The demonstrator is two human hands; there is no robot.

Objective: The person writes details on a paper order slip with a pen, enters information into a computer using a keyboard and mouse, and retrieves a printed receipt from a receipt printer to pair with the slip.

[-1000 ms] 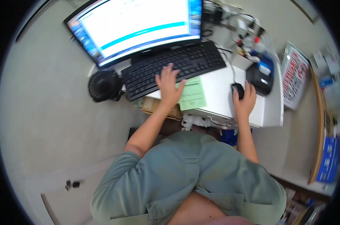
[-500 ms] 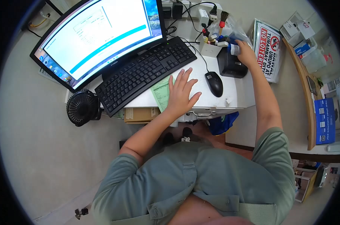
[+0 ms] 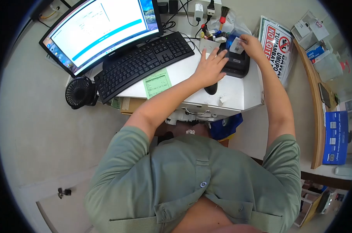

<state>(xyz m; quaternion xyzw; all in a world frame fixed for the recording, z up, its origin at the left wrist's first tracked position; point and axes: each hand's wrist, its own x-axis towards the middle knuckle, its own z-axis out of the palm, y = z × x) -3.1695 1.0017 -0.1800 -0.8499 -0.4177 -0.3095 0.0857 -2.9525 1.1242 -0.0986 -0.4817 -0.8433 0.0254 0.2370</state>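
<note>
A small white printed label (image 3: 236, 46) is pinched at its upper right edge by my right hand (image 3: 252, 47). Directly below it sits a compact black printer-like device (image 3: 238, 66); whether the label is still attached to it I cannot tell. My left hand (image 3: 210, 69) is open with fingers spread, its fingertips close to the device's left side. Under that hand, a black mouse (image 3: 211, 89) is partly hidden. To the left, a green printed form (image 3: 157, 83) lies on the white desk below the black keyboard (image 3: 145, 64).
A lit monitor (image 3: 106, 31) stands at the back left, with a small black fan (image 3: 80, 92) beside it. A pen holder (image 3: 209, 45) with a brush (image 3: 224, 14) stands behind the device. Printed signs (image 3: 276, 48) lie to the right. Cables run along the back.
My left hand has moved right and up from near the keyboard to beside the device. My right hand now holds the label up in plain sight. The view has shifted slightly.
</note>
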